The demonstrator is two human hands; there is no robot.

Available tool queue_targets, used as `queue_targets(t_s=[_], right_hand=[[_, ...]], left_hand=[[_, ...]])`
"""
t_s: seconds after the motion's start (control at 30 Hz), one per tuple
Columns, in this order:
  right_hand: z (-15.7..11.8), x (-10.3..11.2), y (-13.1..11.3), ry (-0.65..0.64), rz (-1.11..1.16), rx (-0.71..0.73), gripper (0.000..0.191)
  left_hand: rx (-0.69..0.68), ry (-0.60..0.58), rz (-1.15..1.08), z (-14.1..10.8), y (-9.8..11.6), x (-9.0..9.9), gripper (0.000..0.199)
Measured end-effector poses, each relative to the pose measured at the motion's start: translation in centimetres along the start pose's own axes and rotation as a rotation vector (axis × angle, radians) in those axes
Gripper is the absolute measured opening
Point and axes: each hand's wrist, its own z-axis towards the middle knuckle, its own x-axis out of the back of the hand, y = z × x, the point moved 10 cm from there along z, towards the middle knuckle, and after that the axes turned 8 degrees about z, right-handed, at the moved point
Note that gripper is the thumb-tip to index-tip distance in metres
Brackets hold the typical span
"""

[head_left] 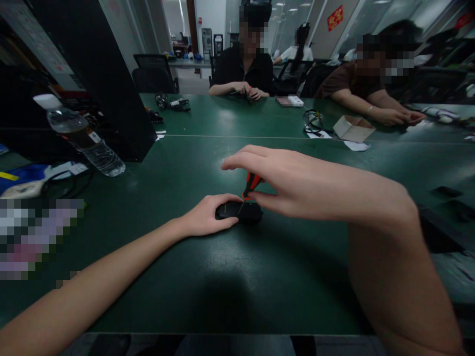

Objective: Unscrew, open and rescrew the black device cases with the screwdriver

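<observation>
A black computer mouse (250, 212) lies on the green tabletop (218, 277). My left hand (205, 215) grips its left end, thumb along the near side and fingers over the far side. Above it, my right hand (293, 180) holds a screwdriver (252, 182) with a red and black handle between thumb and fingers. The thin shaft slants down to the mouse's upper face. Whether the tip sits in a screw is too small to tell. Part of the handle is hidden behind my right hand.
A water bottle (85, 136) stands at the left beside a black partition (111, 64). Across the table sit people, one handling a dark object. A small open box (354, 129), cables (312, 121) and paper lie at the back right. Dark parts (449, 198) lie to my right.
</observation>
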Motion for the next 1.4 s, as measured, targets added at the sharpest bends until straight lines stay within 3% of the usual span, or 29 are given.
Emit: queue_targets(t_s=[0.13,0.3,0.47,0.67,0.87,1.03,1.23,1.4], right_hand=[[0.0,0.1,0.5,0.010,-0.033,-0.042,0.033],[0.1,-0.2,-0.3,-0.020,0.022,0.021,0.046],[0.2,-0.1,0.3,0.016,-0.020,-0.034,0.031],[0.1,-0.5,-1.1,-0.036,0.044,0.075,0.035],[0.4,-0.2,0.3,-0.001,-0.027,-0.056,0.021],[-0.2,-0.5,0.0,-0.045,-0.022,0.002,0.030],[-0.1,-0.6,0.9,-0.034,-0.103,-0.078,0.014],[0.1,-0.7,-1.3,-0.063,0.043,0.121,0.034]], left_hand=[[-0.012,-0.002,0.003,0.0,0.1,0.0,0.046],[0.005,0.002,0.003,0.1,0.1,0.1,0.045],[0.001,0.007,0.006,0.0,0.1,0.1,0.045],[-0.015,0.014,0.010,0.1,0.2,0.1,0.042],[-0.023,0.009,0.001,0.1,0.2,0.1,0.044],[-0.013,0.003,0.023,0.0,0.2,0.2,0.046],[-0.006,-0.009,0.009,0.1,0.1,0.0,0.048],[-0.008,0.013,0.001,0.0,0.0,0.1,0.046]])
